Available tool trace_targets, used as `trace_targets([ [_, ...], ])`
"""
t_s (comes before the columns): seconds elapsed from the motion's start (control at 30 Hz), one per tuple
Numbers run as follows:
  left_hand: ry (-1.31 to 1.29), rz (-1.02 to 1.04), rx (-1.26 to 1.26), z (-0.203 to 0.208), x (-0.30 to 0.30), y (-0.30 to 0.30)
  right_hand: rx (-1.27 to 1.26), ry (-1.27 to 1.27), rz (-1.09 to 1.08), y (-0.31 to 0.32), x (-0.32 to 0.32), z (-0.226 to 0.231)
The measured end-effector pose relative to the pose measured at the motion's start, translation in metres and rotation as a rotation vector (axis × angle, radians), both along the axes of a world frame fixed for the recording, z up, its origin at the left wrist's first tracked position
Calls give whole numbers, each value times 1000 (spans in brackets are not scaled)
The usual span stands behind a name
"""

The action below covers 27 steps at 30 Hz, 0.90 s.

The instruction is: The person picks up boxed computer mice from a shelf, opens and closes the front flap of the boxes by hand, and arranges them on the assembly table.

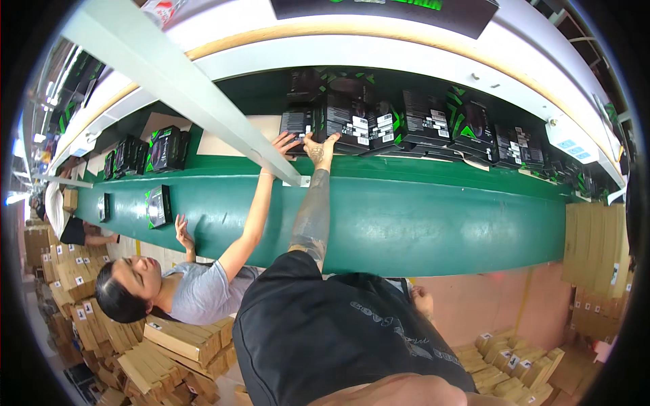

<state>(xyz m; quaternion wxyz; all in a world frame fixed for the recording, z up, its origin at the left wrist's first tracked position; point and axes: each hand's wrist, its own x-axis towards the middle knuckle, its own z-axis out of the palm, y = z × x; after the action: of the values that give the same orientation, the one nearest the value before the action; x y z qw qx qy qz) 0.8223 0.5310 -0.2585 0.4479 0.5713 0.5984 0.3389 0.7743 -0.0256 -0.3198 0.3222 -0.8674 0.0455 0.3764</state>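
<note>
resting against the row at the rear of a long, smooth green work surface (420, 220), the left hand (319, 153) has its thumb and fingers parted at the lower front of a black rectangular carton with white label patches (350, 128); whether it has a firm hold is not settled by this view. that carton sits in the row, right of the slanting white metal post (203, 101). just left, a co-worker's hand (284, 143) lies with spread fingers at a neighbouring black printed box (295, 123). the right hand (422, 302) hangs low beside the body, fingers partly curled, well apart from the cartons; its palm is hidden, so any content is unknown. farther left, a black carton with green edging (158, 206) stands alone near the front. judgement: the step in hand appears to be handling or squaring the cartons by hand. a next move calls for secure contact on the carton's sides, with clearance from the co-worker's fingers and the adjoining boxes.
</note>
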Motion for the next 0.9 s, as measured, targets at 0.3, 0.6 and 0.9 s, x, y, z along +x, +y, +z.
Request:
trace_targets([
  [0.3, 204, -268, 1010, 93, -63, -128, 144, -148, 461, 52, 82, 74],
  [0.6, 492, -1228, 813, 44, -134, -340, 536, -84, 422, 111, 119, 52],
  [0.9, 593, -1079, 218, 46, -125, -315, 714, 224, 296, 115, 104, 62],
])
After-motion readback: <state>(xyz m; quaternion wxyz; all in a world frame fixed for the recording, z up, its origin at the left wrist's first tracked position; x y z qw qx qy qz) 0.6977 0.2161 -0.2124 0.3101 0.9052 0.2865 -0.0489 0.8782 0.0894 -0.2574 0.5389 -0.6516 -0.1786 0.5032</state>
